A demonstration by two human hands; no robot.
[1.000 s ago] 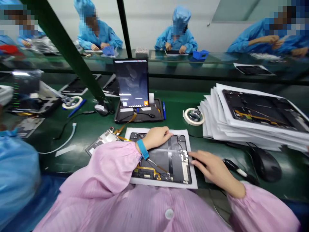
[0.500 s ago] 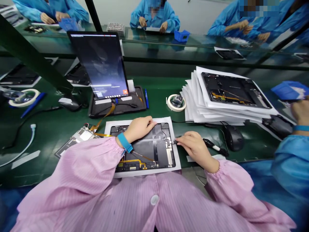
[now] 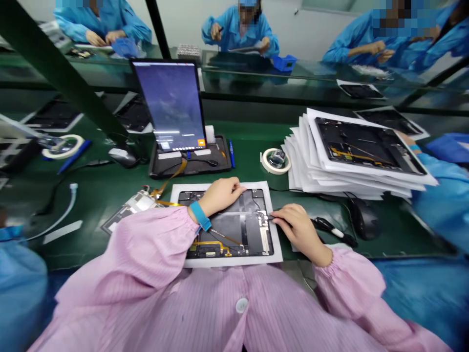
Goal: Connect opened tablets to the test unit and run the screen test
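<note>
An opened tablet (image 3: 252, 237) lies on white sheeting (image 3: 276, 244), its circuit boards and flat ribbon cables exposed. Across its far part rests my left hand (image 3: 222, 193), back up, with the fingers bent and pressed together; whatever is under them is hidden. At the tablet's right edge my right hand (image 3: 295, 222) pinches a dark cable plug (image 3: 271, 217) between thumb and fingers. The plug meets the edge beside the small board; whether it is fully seated I cannot tell. An orange ribbon cable (image 3: 168, 203) leads left to a loose screen part (image 3: 134, 208).
Behind stands a lit tablet screen (image 3: 172, 107) in a black tray (image 3: 216, 166). Right of it are a blue pen (image 3: 232, 154), a tape roll (image 3: 275, 161) and a stack of sheets (image 3: 304, 171) bearing another opened tablet (image 3: 370, 144). A mouse (image 3: 366, 220) and co-workers' sleeves (image 3: 443, 195) are close by.
The view has shifted, so the bench appears farther right. Both my hands keep their places on the tablet and plug. The co-worker's hand at right has moved behind the stack.
</note>
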